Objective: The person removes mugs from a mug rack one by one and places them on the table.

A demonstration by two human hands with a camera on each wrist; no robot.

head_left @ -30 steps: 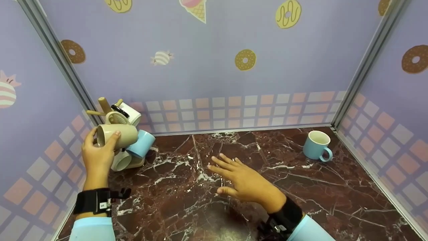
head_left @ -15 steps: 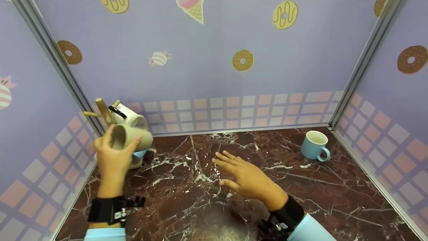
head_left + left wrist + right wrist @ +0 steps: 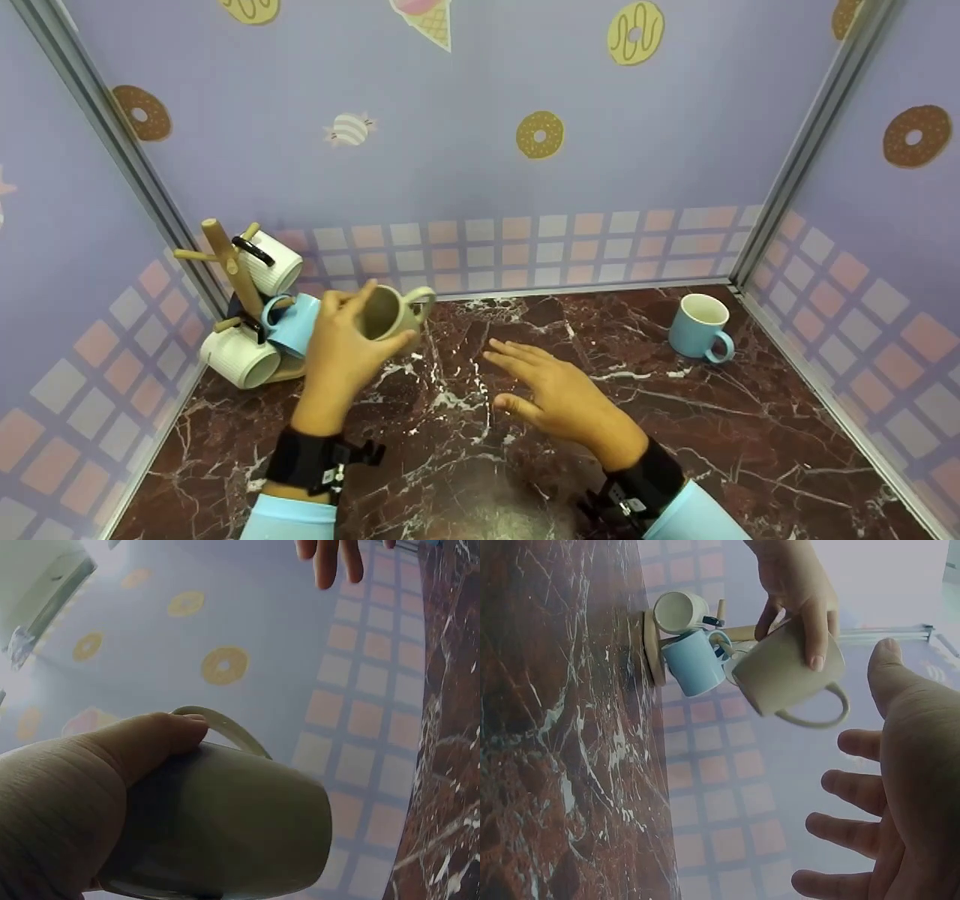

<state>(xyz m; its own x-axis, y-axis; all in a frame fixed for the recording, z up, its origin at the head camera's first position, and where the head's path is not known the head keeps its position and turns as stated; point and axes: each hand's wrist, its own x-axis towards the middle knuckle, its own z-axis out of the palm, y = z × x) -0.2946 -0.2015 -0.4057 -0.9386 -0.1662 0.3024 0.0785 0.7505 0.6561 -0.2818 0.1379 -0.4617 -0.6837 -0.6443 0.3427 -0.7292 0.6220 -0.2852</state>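
Observation:
My left hand [image 3: 343, 352] grips a beige mug [image 3: 391, 319] by its body, above the table. In the head view the mug is tilted, its mouth partly toward me and its handle pointing right. The left wrist view shows the thumb on the mug [image 3: 240, 817] near the handle. Over the middle of the table my right hand [image 3: 566, 397] hovers with spread fingers, holding nothing; the right wrist view shows those fingers [image 3: 855, 791] apart from the beige mug. At left stands a wooden mug tree [image 3: 238, 274] bearing two white mugs and a light blue mug [image 3: 292, 322].
One white mug [image 3: 274, 262] hangs high on the tree, the other white mug [image 3: 240, 356] low at its front. Another blue mug [image 3: 699, 326] stands upright at the right of the dark red marbled table [image 3: 480, 465]. Patterned walls enclose the back and both sides.
My left hand has carried the beige mug rightward, away from the mug tree, turning it so the handle points right. The white and blue mugs there have come into fuller view. My right hand barely moved.

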